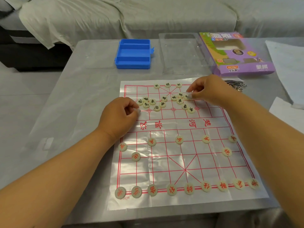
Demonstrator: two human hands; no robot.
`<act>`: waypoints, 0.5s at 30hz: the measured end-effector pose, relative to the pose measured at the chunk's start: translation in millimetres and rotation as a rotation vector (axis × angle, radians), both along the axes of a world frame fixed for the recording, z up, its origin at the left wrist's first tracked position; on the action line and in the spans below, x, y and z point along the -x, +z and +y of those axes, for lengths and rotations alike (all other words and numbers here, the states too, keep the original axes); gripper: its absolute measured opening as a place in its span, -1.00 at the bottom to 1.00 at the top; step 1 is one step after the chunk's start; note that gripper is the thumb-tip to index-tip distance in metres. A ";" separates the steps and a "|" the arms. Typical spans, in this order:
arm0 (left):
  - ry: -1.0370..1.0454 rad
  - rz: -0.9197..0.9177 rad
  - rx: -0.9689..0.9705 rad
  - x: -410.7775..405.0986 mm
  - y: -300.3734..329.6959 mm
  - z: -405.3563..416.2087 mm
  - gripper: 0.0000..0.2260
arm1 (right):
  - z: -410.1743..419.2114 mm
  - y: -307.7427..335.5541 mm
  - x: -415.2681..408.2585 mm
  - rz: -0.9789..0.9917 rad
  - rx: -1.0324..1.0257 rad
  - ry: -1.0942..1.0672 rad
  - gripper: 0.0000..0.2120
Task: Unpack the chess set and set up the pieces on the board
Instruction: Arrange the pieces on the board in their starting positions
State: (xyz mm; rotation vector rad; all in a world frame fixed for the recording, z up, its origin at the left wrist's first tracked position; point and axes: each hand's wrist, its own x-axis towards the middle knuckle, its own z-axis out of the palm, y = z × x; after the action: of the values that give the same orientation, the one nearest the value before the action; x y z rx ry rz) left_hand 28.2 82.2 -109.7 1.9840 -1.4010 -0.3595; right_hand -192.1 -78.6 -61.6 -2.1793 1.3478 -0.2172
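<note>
A glossy plastic board sheet (179, 163) with a red grid lies on the table. Red-lettered round pieces (171, 189) stand along its near rows. Black-lettered pieces (167, 84) stand three in the far row, and several more lie in a loose cluster (162, 104) beyond the river. My left hand (118, 117) rests on the board's left edge, its curled fingers pinching a piece that is mostly hidden. My right hand (209, 90) pinches a black-lettered piece (187, 96) at the right end of the cluster.
An open blue plastic case (134, 54) stands beyond the board. A clear plastic tray (184, 53) and a purple cardboard box (236, 53) lie at the far right, with white paper sheets (286, 63) at the right edge. A sofa under a grey cover (115, 18) lies behind the table.
</note>
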 end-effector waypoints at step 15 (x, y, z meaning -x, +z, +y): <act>0.035 -0.062 -0.008 -2.5 14.4 -3.0 -0.79 | 31.7 -16.8 -1.9 0.142 0.159 0.004 -0.69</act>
State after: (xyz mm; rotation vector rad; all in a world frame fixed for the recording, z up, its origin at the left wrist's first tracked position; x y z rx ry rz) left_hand 30.8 79.2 -95.3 2.0391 -1.4034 -0.2911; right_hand -190.2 -46.9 -78.4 -2.3680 1.4472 -0.1767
